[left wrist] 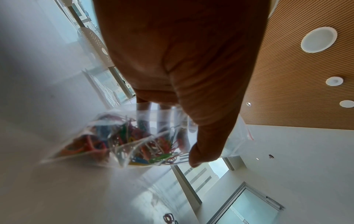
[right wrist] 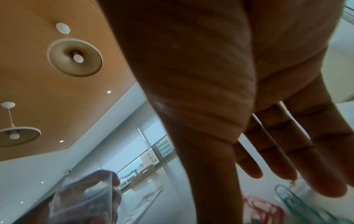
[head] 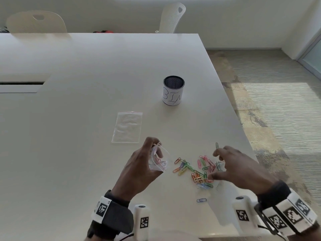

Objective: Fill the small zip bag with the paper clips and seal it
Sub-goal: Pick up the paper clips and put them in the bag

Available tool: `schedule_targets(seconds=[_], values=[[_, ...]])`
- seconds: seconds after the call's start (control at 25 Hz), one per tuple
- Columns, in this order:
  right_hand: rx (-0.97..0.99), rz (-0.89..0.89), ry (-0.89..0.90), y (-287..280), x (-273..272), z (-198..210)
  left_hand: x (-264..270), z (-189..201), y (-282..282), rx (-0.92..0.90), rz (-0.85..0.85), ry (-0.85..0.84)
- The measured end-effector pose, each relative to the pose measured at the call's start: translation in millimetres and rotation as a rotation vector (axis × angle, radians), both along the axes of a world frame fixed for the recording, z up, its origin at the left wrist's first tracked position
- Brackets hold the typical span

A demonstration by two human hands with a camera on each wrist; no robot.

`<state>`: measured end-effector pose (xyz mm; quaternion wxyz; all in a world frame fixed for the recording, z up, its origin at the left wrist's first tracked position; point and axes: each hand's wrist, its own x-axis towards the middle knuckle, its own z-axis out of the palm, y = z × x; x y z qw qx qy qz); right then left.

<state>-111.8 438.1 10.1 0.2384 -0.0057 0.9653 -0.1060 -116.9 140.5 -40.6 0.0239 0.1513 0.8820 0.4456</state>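
The small clear plastic zip bag with a red strip at its mouth [head: 159, 160] is held up off the white table [head: 69, 136] in the left hand [head: 142, 164], whose thumb and fingers curl round its upper part. The left wrist view shows a bunch of coloured paper clips already inside the bag [left wrist: 122, 139], gathered in its lower half, with the thumb pressed on the near face.

Just to the right of the bag, a loose heap of coloured wire paper clips [head: 198, 171] lies on the table, and a single blue paper clip [head: 201, 200] sits apart from it near the table's front edge. The right hand [head: 238, 169] hovers over the right part of the heap with its fingers spread and nearly straight, gripping nothing; a green paper clip [head: 217, 145] shows just beyond its fingertips.

Behind the left hand a larger clear zip bag [head: 127, 126] lies flat on the table. Farther back stands a black mesh cup wrapped in white paper with handwritten letters [head: 173, 90]. Two white chairs [head: 171, 18] stand behind the table.
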Motion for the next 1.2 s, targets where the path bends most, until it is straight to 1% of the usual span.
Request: schedule_targets(seconds=[0.12, 0.28, 0.4, 0.52, 0.6, 0.84, 0.96, 1.08, 1.2], values=[[-0.024, -0.012, -0.028, -5.4, 13.0, -17.1, 3.1, -0.1, 1.3, -0.006, 0.001, -0.006], [-0.142, -0.048, 0.060, -20.9, 7.7, -33.0, 6.7, 0.6, 3.3, -0.022, 0.007, -0.019], [-0.176, -0.032, 0.125, -26.2, 4.4, -31.2, 8.8, 1.5, 4.9, -0.027, 0.013, -0.017], [-0.128, 0.045, 0.126, -31.1, 7.5, -29.0, 9.4, 1.3, 5.2, -0.027, 0.019, -0.020], [-0.117, 0.070, 0.165, -36.5, 10.3, -31.9, 9.6, 1.0, 5.7, -0.028, 0.022, -0.021], [-0.162, 0.106, 0.257, -48.9, 9.6, -43.1, 7.7, 1.3, 7.9, -0.023, 0.024, -0.015], [-0.197, 0.086, 0.274, -45.7, 2.2, -43.3, 5.8, 1.5, 8.0, -0.014, 0.025, -0.011], [-0.280, 0.026, 0.242, -35.0, -8.6, -38.3, 4.0, 1.3, 7.9, -0.012, 0.027, -0.006], [-0.464, -0.071, 0.177, -22.8, -18.5, -28.6, 2.2, 0.8, 7.1, -0.006, 0.025, -0.005]])
